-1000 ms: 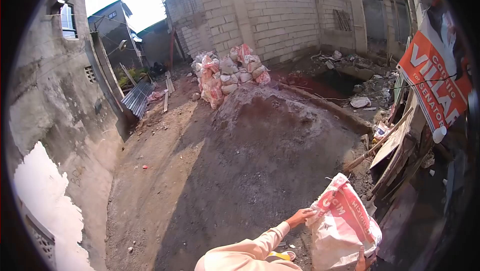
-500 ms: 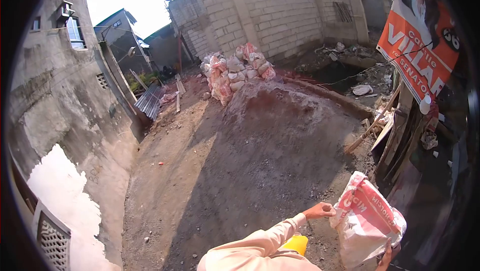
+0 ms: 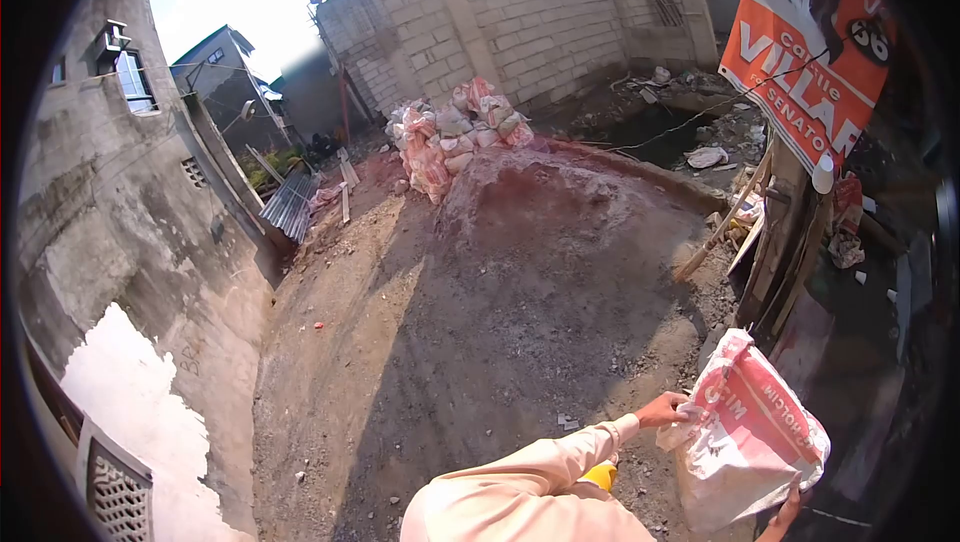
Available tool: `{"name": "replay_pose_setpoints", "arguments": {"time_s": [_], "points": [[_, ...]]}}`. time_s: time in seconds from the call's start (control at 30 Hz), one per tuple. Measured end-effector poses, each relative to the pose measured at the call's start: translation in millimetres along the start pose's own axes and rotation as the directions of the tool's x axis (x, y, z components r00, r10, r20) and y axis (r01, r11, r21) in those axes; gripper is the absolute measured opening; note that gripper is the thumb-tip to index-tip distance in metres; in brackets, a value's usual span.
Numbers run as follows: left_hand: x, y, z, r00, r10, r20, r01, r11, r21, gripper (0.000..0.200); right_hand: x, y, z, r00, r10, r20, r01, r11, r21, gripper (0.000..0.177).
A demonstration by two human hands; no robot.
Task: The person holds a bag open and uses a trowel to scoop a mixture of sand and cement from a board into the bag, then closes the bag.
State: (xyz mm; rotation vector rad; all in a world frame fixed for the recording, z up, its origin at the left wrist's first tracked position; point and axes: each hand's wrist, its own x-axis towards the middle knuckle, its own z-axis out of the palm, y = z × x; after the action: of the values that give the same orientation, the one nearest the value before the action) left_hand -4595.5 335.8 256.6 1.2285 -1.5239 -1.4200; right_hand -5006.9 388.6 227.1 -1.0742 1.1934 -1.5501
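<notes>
At the lower right of the frame, the bare left hand has its fingers closed on the upper left edge of a white and red woven sack with pale lettering. The sack lies to the right of that grip, its body spreading down and across from the pinched edge, its red printed panel facing up. The bare right hand, cut off by the bottom edge of the frame, touches the sack's lower right corner; how tightly its fingers close cannot be told. So the sack sits between the two hands.

Below the left hand runs a pale peach long sleeve, with a bright yellow item partly hidden behind it. Above the sack, right of centre, a straw-coloured broom slants against dark wooden boards, under an orange and white printed banner. A broad grey-brown heap of loose earth fills the centre, and beyond it, upper centre, red and white filled sacks stand piled before a grey block wall.
</notes>
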Motion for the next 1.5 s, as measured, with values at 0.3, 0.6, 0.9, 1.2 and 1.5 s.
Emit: {"name": "replay_pose_setpoints", "arguments": {"time_s": [0.3, 0.6, 0.9, 1.2, 1.5], "points": [[-7.2, 14.6, 54.2, 0.985, 0.15, -0.083, -0.105, 0.91, 0.401, 0.041, -24.3, -7.1, 7.8, 0.821, -0.225, -0.524, -0.312, 0.592, -0.743, 0.056], [-34.7, 32.4, 93.8, 0.917, -0.4, -0.013, 0.376, 0.872, -0.315, 0.018, -135.9, -7.9, 191.5, 0.886, 0.431, 0.171, -0.261, 0.767, -0.586, 0.115], [-48.5, 38.6, 7.3, 0.99, 0.138, -0.041, -0.128, 0.973, 0.19, 0.032, -88.1, 0.2, 241.4, 0.968, 0.253, -0.006, -0.229, 0.868, -0.44, 0.06], [-56.4, -113.4, -62.9, 0.567, -0.614, -0.549, 0.587, 0.769, -0.254, 0.06, -28.1, 23.3, 275.8, 0.924, 0.366, 0.108, -0.32, 0.899, -0.3, 0.057], [-23.2, -208.7, -3.6, 0.56, -0.753, -0.345, 0.654, 0.658, -0.374, 0.089, 22.4, 54.1, 282.0, 0.719, 0.675, 0.165, -0.686, 0.727, 0.014, 0.049]]}}
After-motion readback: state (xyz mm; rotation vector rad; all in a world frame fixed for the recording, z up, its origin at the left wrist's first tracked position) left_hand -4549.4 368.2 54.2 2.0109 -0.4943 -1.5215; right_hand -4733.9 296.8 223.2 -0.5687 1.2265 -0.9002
